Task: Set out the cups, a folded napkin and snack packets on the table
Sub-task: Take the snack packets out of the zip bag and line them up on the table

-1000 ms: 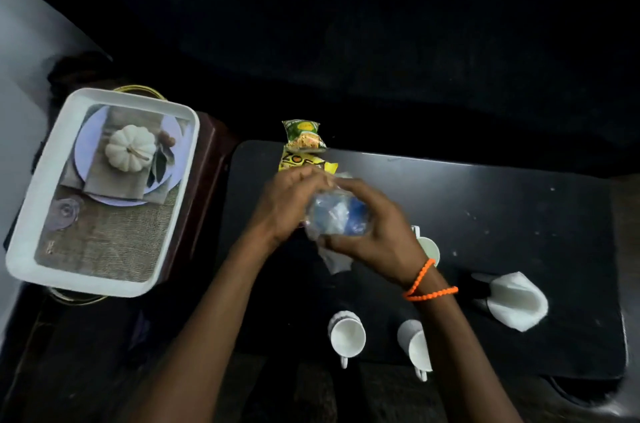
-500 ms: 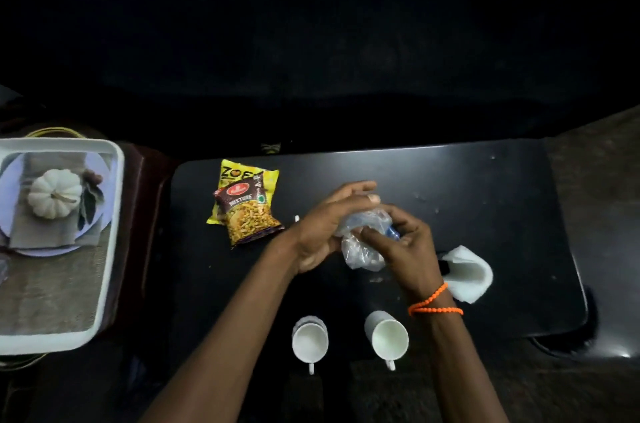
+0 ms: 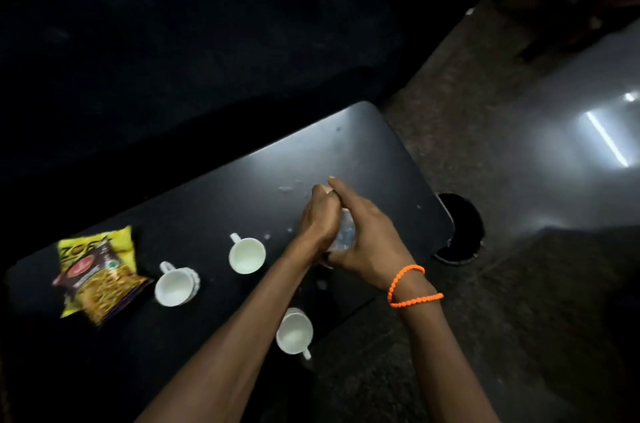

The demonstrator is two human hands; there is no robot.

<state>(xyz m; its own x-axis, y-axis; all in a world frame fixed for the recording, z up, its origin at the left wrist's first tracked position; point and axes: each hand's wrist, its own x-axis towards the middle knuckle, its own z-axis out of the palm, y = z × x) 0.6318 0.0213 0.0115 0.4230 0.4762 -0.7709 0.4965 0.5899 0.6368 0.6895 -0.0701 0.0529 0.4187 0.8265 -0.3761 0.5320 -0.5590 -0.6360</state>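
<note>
Both hands meet over the right half of the dark table. The left hand and the right hand close their fingers around a small clear plastic packet, of which only a crinkled sliver shows between the palms. Its contents cannot be identified

Handling, as a judgement: the packet looks light, soft and slippery, and the film deforms under pressure. Hold it by the edges or a sealed end, not by squeezing the middle

Two snack packets lie overlapped at the left end of the table, the brown one on the yellow one. These are light and crushable; pinch the seam

Three white cups stand apart on the table: the left cup, the middle cup and the near cup, which sits close to the table edge. They are rigid and breakable; lift by the handle

The folded napkin is not visible
</note>
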